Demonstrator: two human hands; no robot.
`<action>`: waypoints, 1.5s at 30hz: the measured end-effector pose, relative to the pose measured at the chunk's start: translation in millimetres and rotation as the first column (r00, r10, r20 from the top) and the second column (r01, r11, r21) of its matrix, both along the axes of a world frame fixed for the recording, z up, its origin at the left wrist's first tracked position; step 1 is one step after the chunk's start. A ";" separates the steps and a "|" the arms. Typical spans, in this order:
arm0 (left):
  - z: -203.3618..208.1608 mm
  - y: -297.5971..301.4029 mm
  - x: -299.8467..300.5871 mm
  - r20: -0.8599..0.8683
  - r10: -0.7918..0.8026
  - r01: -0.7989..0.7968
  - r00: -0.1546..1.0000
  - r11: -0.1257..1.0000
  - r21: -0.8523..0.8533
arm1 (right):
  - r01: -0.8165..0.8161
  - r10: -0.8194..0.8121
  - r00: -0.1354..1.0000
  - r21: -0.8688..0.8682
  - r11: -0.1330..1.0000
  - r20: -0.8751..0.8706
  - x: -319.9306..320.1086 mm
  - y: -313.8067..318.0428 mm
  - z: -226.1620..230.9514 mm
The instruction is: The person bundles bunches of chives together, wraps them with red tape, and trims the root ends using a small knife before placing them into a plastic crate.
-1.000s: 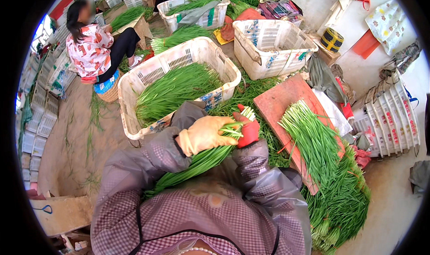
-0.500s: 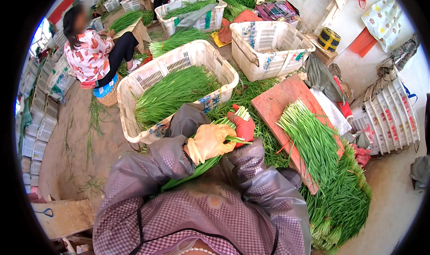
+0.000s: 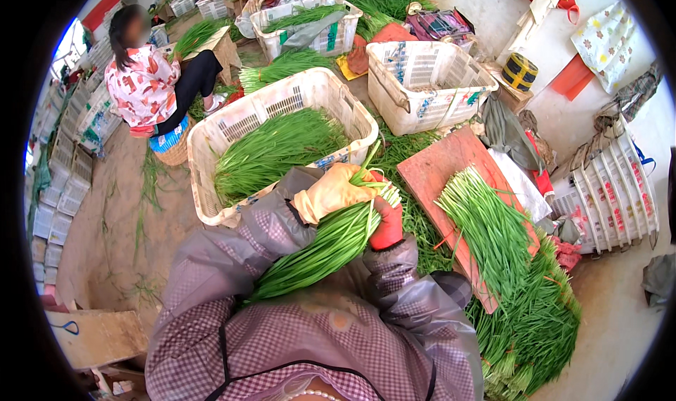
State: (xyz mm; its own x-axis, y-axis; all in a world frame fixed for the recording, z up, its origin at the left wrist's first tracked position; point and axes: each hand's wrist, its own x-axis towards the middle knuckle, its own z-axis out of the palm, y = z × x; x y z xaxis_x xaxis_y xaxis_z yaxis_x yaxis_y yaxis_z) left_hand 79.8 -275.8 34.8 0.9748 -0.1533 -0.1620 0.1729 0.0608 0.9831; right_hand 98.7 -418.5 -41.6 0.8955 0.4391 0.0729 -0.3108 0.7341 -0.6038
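A thick bunch of garlic chives [image 3: 317, 249] lies slantwise across my lap, its pale stem ends up and to the right. My right hand [image 3: 386, 223], in a red glove, is closed round the bunch near those ends. In a yellow-orange glove, my left hand [image 3: 332, 192] is closed on a few chive blades [image 3: 366, 178] at the top of the bunch; its fingertips are partly hidden. Just beyond it stands a white plastic crate [image 3: 204, 147] with loose chives [image 3: 274, 144] inside. To my right, another chive bunch [image 3: 486, 218] rests on a reddish board [image 3: 429, 163].
Piled chives [image 3: 528, 323] lie beside and below the board. A second white crate [image 3: 401, 112] stands beyond it, and a crate on its side [image 3: 605, 190] leans by the right wall. A person [image 3: 144, 84] sits at the far left. Stacked crates [image 3: 60, 190] line the left side.
My left hand has moved up off the front of the bunch toward its stem ends, exposing more of the chives. My right hand has shifted slightly down and turned.
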 end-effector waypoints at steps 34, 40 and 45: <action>-83.0 -49.8 63.5 0.420 -0.361 -0.024 0.833 0.734 0.679 | 0.715 -0.473 0.508 -0.046 0.698 0.720 141.8 -63.7 265.0; -39.1 -75.6 14.9 0.120 -0.728 0.115 0.675 0.265 0.957 | 0.652 -0.411 0.615 -0.142 0.745 0.673 165.4 -26.2 235.3; 21.7 -22.3 -10.7 0.027 -0.907 0.687 0.421 0.338 0.643 | 0.791 -0.417 0.372 -0.048 0.610 0.829 158.5 -21.3 254.0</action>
